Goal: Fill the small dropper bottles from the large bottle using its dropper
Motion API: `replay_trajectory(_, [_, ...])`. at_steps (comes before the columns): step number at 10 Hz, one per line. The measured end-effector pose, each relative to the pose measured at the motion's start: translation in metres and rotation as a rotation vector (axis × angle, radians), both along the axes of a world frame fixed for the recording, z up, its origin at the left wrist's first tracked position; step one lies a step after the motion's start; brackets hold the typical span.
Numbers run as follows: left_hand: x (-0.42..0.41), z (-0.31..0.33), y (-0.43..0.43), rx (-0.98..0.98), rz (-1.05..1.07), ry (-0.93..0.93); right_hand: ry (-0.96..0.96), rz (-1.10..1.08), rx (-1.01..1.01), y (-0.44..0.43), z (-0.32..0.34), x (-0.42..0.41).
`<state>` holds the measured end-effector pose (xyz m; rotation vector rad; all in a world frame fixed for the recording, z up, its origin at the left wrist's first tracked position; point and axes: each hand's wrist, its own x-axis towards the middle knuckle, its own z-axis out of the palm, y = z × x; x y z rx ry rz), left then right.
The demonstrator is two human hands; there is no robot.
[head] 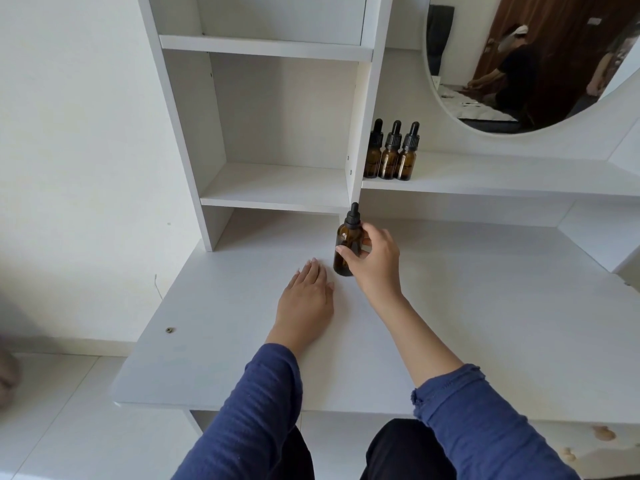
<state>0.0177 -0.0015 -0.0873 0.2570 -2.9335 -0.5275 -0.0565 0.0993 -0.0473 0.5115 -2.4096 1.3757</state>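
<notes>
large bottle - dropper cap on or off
On: the black dropper cap sits on the large amber bottle, upright in the right hand.

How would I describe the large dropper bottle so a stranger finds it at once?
Below the round mirror lies a white desk. There the right hand grips the large bottle, amber with a black dropper cap. The three small bottles on the ledge above are shorter and untouched.

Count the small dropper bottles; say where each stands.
3, side by side on the ledge under the mirror: left bottle, middle bottle, right bottle. More could hide behind the panel.
</notes>
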Motion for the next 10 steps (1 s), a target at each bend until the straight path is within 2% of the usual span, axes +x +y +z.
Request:
replay_trajectory(2, [0.0,0.0,0.0,0.008,0.003,0.015,-0.028,0.05,0.065,0.008,-0.003,0.001])
replay_trajectory(3, [0.0,-0.001,-0.001,-0.001,0.005,0.025,-0.078,0.029,0.164,0.029,-0.021,0.01])
replay_trajectory(4, [0.0,-0.001,0.0,0.002,0.007,0.025,-0.139,-0.019,0.584,0.053,-0.041,0.014])
replay_trajectory(5, [0.0,0.001,0.0,0.001,0.013,0.016,-0.199,-0.039,0.752,0.061,-0.045,0.016])
replay_trajectory(8, [-0.004,-0.004,-0.003,0.008,0.005,0.104,-0.182,-0.034,0.837,0.064,-0.047,0.013])
replay_trajectory(9, [-0.009,-0.025,-0.001,-0.09,-0.074,0.21,-0.044,-0.07,0.792,0.06,-0.055,0.006])
replay_trajectory(10, [-0.027,-0.027,-0.039,-0.714,0.025,0.231,0.184,-0.118,0.786,0.06,-0.101,-0.031])
